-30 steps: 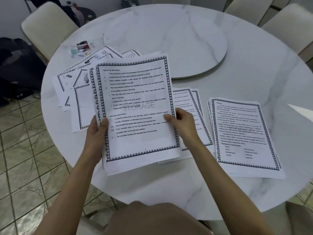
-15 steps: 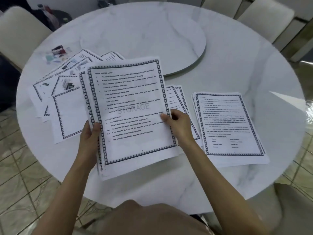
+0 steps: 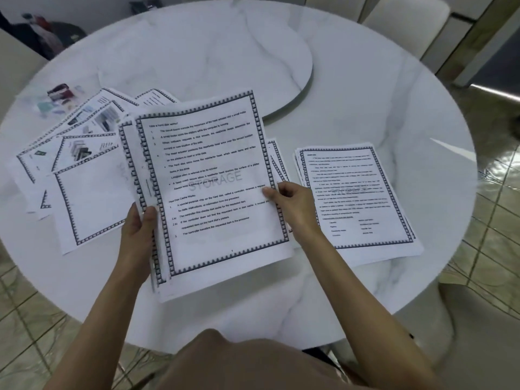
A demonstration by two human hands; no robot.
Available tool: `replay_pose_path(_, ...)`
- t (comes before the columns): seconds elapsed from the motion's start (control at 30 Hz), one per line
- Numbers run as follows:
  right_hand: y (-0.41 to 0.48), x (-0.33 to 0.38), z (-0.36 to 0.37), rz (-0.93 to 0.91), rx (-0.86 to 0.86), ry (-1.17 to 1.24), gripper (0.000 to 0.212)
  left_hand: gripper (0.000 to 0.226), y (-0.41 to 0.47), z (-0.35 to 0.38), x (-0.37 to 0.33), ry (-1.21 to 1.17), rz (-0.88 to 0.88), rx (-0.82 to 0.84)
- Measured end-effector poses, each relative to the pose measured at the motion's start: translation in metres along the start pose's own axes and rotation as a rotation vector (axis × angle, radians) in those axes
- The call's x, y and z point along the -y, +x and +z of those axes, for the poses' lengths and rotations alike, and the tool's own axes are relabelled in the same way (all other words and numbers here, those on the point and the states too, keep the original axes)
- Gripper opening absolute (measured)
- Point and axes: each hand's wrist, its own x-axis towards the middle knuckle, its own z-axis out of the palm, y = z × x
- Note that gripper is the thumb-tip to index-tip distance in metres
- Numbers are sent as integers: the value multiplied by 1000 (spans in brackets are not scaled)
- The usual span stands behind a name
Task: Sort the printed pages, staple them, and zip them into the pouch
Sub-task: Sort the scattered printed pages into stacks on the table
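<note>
Step in hand: sorting. At 10 o'clock on the round marble surface (image 3: 394, 94) there is a blurred cluster of small items (image 3: 59, 97); I cannot tell whether a stapler or the pouch is among them. At 9 o'clock the loose printed pages (image 3: 84, 164) lie fanned and overlapping, apparently unsorted. The left hand (image 3: 139, 229) grips the left edge of the held sheaf (image 3: 208, 187), thumb on top, the rest hidden beneath. The sheaf is raised above the 6 o'clock rim, and its top sheet is watermarked "STORAGE". The right hand (image 3: 295, 206) pinches that sheet's right edge between thumb and curled fingers (image 3: 289, 190). A small pile (image 3: 277, 161) is partly covered by the sheaf. At 4 o'clock a squared pile (image 3: 354, 198) lies flat. Next move calls for separating one sheet only, checking its page number, and laying it on the matching pile. Stapling and zipping are not yet begun.
</note>
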Motion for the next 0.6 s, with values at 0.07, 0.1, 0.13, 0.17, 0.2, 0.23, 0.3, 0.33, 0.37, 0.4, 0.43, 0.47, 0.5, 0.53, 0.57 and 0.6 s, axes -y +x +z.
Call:
replay_pose_path(0.07,3,-2,-4,8,-5,-7,17,22,0,1,0,6,6,-2)
replay_pose_path(0.1,4,-3,-6,8,-2,-7,18,22,0,1,1,6,7,-2)
replay_pose_path(0.13,5,-3,-7,2,2,-9,19,22,-1,2,2,3,8,0)
replay_pose_path(0.17,5,-4,-7,-5,5,-7,19,21,-1,2,2,0,10,2)
replay_pose_path(0.2,4,-4,-8,-8,3,3,19,20,-2,2,3,-3,10,2)
replay_pose_path(0.23,5,-4,-8,-9,-4,19,18,20,-3,2,3,-7,12,1)
replay_pose_path(0.3,7,-4,-10,-17,-28,30,13,21,-5,1,2,-8,21,-10)
replay_pose_path(0.33,9,-4,-12,-21,-46,15,8,22,-6,0,2,-9,23,-20)
replay_pose_path(0.37,14,-5,-14,-30,-69,-19,6,22,-7,-3,1,-11,25,-31)
replay_pose_path(0.4,19,-7,-17,-42,-94,-69,9,23,-8,-6,0,-11,26,-41)
replay_pose_path(0.43,24,-9,-20,-53,-116,-127,14,26,-8,-9,0,-8,28,-52)
replay_pose_path(0.47,29,-11,-24,-58,-143,-181,17,30,-9,-12,1,-7,32,-62)
replay_pose_path(0.5,35,-13,-27,-59,-173,-221,20,32,-10,-16,0,-7,39,-72)
replay_pose_path(0.53,40,-16,-30,-55,-205,-244,21,33,-12,-20,0,-7,47,-84)
replay_pose_path(0.57,45,-19,-34,-47,-237,-259,21,33,-13,-23,0,-7,51,-98)
replay_pose_path(0.6,49,-22,-36,-38,-261,-274,20,32,-14,-27,0,-15,51,-112)
